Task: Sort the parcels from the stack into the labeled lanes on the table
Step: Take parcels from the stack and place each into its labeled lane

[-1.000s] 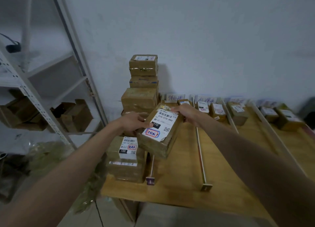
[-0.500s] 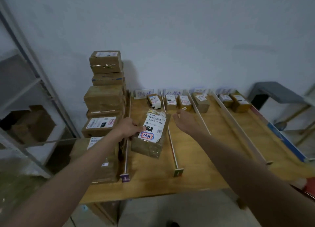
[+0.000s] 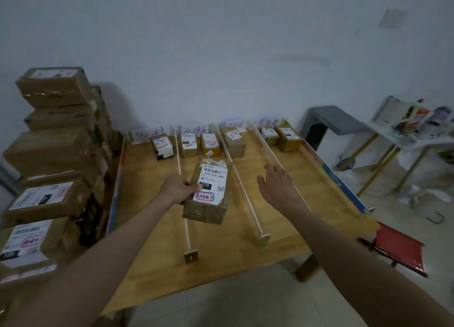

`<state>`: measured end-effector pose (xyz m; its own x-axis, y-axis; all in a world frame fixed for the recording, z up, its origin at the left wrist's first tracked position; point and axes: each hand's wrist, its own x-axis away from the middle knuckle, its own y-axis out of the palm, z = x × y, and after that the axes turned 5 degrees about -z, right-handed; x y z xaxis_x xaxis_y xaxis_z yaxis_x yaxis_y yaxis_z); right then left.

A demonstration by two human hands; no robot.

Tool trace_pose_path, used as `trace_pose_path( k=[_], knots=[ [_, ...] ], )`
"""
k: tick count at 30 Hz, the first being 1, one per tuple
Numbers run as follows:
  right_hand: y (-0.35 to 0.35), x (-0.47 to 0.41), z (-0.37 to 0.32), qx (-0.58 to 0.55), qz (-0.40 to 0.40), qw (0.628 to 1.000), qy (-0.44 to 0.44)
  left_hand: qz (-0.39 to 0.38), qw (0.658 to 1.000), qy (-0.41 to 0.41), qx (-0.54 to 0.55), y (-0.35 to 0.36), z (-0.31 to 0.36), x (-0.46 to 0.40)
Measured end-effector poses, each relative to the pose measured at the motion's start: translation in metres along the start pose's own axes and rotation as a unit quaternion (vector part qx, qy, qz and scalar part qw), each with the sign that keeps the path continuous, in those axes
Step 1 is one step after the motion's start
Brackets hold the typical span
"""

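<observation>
Your left hand (image 3: 178, 189) grips a brown parcel (image 3: 208, 191) by its left side, thumb curled onto the white shipping label (image 3: 211, 183), and the box sits over the second lane of the wooden counter (image 3: 277, 238), its near left corner overlapping the white divider rail (image 3: 184, 211) just below your fingers (image 3: 189, 183). Your right hand (image 3: 276, 185) hovers released to the right of the parcel, fingers spread and holding nothing, above the third lane, beyond the next divider (image 3: 243, 194). Far beyond both hands, at the wall end of the lanes, small parcels (image 3: 189, 145) already sit under handwritten lane labels (image 3: 195, 129). Well to the left of your left hand rises the stack of waiting parcels (image 3: 52, 140), several showing white labels. To the right of your right hand, past the counter's edge, stands a grey stool (image 3: 336, 120), with a red stool (image 3: 398, 248) nearer you
</observation>
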<state>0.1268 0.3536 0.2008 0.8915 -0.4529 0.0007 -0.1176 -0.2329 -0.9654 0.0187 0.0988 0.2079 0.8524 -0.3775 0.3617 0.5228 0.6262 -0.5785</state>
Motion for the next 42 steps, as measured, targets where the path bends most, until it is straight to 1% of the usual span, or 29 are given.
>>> trace_pose_path(
  k=[4,9,13,16,26,32,38,42],
  knots=[
    [-0.010,-0.024,0.070,0.002,0.009,1.000,-0.010,0.012,1.000,0.000,0.000,0.061,0.043,-0.023],
    [-0.017,-0.054,0.148,0.006,-0.013,0.999,-0.036,0.030,0.999,-0.026,-0.005,0.131,0.085,-0.048],
    [-0.019,-0.075,0.192,0.023,-0.019,0.998,-0.051,0.053,0.998,-0.044,-0.009,0.173,0.110,-0.064],
    [-0.018,-0.089,0.216,0.025,-0.014,0.997,-0.067,0.055,0.997,-0.056,-0.016,0.193,0.125,-0.076],
    [-0.015,-0.169,0.265,0.028,-0.018,0.996,-0.084,0.066,0.996,-0.067,-0.008,0.214,0.168,-0.156],
    [-0.007,-0.248,0.282,0.035,-0.011,0.995,-0.095,0.071,0.995,-0.071,-0.018,0.215,0.192,-0.241],
    [0.000,-0.329,0.291,0.016,-0.040,0.994,-0.098,0.066,0.994,-0.086,-0.011,0.205,0.216,-0.328],
    [0.006,-0.384,0.291,0.022,-0.058,0.991,-0.118,0.073,0.995,-0.068,0.017,0.199,0.226,-0.388]
  ],
)
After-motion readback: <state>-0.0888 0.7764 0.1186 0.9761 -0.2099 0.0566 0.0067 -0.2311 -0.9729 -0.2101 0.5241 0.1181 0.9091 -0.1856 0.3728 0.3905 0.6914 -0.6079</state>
